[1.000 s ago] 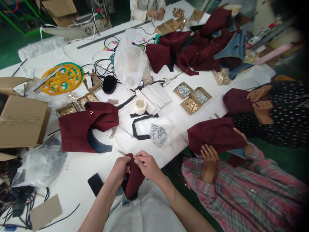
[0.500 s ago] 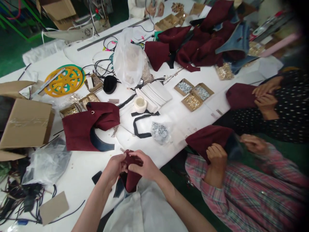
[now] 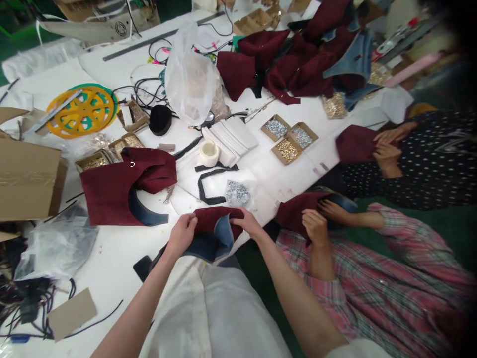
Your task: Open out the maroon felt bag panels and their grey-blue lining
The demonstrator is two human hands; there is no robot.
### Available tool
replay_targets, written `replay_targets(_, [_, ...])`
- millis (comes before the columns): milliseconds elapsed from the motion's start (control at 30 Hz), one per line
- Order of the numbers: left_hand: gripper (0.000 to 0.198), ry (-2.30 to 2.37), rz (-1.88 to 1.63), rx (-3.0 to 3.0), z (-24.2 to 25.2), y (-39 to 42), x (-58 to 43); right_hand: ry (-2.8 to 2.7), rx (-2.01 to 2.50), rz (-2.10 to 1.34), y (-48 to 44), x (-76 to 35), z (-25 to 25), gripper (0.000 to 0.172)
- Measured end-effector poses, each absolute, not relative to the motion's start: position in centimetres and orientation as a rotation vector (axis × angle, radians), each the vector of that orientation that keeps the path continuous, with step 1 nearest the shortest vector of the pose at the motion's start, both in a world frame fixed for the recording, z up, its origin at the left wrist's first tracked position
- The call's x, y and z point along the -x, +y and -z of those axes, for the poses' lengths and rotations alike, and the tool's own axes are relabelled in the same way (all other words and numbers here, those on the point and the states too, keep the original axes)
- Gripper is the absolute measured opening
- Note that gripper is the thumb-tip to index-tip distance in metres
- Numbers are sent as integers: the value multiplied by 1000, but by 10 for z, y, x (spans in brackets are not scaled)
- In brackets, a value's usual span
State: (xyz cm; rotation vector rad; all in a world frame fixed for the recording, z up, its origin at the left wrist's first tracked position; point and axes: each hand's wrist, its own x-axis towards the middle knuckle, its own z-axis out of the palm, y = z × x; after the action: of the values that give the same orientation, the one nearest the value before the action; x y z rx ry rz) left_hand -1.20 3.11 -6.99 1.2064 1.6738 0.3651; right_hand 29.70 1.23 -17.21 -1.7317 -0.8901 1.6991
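A wide white worktable (image 3: 122, 258) fills my view, strewn with fabric and fittings. At its far end lies a heap of dark red cloth pieces with blue-grey denim linings (image 3: 298, 64); nearer, at the left, a single dark red suede-like piece with a blue curved lining (image 3: 112, 191) lies flat, a small metal ring showing near its top edge. A crumpled clear plastic bag (image 3: 190, 79) stands mid-table, and three small cardboard trays of silver and gold studs (image 3: 288, 139) sit just beside it to the right. At the near edge I hold a small dark red piece lined in blue denim (image 3: 214, 231), opened flat between my hands: my left hand (image 3: 182, 233) pinches its left edge, my right hand (image 3: 248, 223) its right, fingers pressed onto the cloth. I judge it mid-work; whether any stud is fitted, I cannot tell. At the right, a person in a plaid sleeve (image 3: 357, 278) handles another dark red piece.
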Motion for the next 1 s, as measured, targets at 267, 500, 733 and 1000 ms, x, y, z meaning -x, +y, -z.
replay_targets(267, [92,1333,112,-2210,97,-41,-14,-1515,2009,-1344,6,-315,209,24])
replay_targets(500, [109,1728,383,-1801,99,-24,34,-1560,1936,-1319,-2,-296,213,25])
replay_targets(733, [133,1793,377,-1669,96,-19,33,-1657,2149,-1234,-4,-285,223,24])
replay_targets(1000, [82,1647,325,-1469,84,-20,41,-1710,2232,-1239,-2,-269,215,32])
